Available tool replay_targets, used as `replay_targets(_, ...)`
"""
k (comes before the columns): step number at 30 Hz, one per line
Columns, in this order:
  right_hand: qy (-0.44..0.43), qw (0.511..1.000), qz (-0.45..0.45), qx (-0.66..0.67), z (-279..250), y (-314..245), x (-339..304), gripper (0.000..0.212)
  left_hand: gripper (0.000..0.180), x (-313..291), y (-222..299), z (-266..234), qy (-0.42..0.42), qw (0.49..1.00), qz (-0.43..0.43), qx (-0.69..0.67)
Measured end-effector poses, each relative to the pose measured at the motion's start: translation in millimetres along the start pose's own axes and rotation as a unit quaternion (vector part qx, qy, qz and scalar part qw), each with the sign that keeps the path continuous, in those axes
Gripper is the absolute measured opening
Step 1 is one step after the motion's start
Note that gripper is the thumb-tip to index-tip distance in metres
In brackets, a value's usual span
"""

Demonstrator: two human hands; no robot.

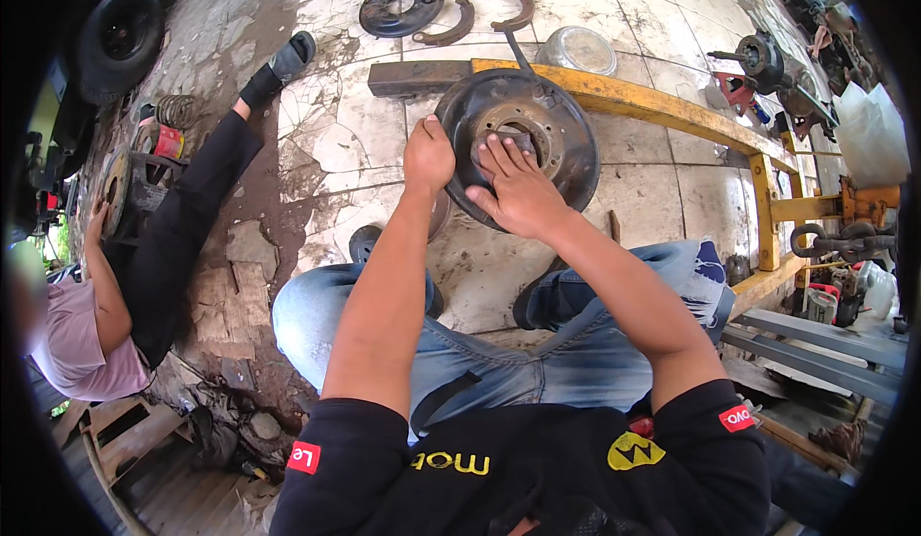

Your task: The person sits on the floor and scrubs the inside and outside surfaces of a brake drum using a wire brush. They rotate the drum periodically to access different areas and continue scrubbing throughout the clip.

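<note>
A round black brake backing plate with a rusty, bolt-holed centre stands tilted before me against a yellow metal frame. My left hand is closed around its left rim, thumb uppermost. Across the middle of the plate, my right hand lies with fingers stretched out and thumb spread. Beneath those fingers is a small dark flat piece, pressed to the plate's centre; its material cannot be made out. Part of a round metal thing shows behind my left wrist.
The yellow frame runs rightward from behind the plate. Beyond it lie another backing plate, curved brake shoes and a clear round container. Someone in black trousers sits at left, one hand on a round part.
</note>
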State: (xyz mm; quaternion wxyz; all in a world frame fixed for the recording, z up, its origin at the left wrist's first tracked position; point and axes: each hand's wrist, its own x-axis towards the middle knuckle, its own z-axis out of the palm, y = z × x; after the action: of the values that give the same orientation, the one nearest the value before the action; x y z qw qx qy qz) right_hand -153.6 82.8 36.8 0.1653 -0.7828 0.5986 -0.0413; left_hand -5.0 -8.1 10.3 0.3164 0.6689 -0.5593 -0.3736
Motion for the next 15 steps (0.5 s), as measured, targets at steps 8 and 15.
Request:
replay_targets(8, -0.033, 0.997, -0.073, -0.021, -3, 15, -33, 0.074, 0.050, -3, -2, 0, -0.009, 1.000, 0.002, 0.006)
replay_targets(15, 0.049, 0.995, 0.083, 0.004, 2, 25, 43, 0.078, 0.050, -1, 5, -2, -0.013, 1.000, -0.006, -0.005)
